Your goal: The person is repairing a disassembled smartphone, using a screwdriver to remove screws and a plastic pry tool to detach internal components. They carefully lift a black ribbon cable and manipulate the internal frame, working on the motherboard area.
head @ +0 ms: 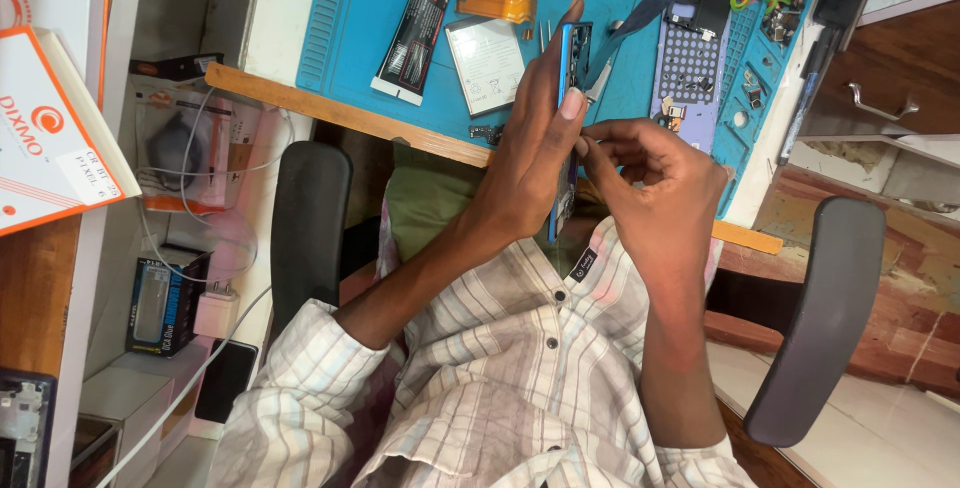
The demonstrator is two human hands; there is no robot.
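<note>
My left hand (530,143) grips a blue phone (571,58) held on edge, upright in front of my chest, thumb pressed on its rim. My right hand (650,183) pinches a slim metal tool (615,53) whose tip touches the phone's side near my left thumb. A dark flat strip (650,8) runs from the phone toward the back right. Below the hands is my checked shirt.
A blue work mat (400,8) on the bench carries a black tube (420,23), a white battery (485,63), an orange flex cable (497,3), a perforated phone frame (690,58) and small parts. Chair armrests (310,228) flank me. Boxes and cables sit on the left.
</note>
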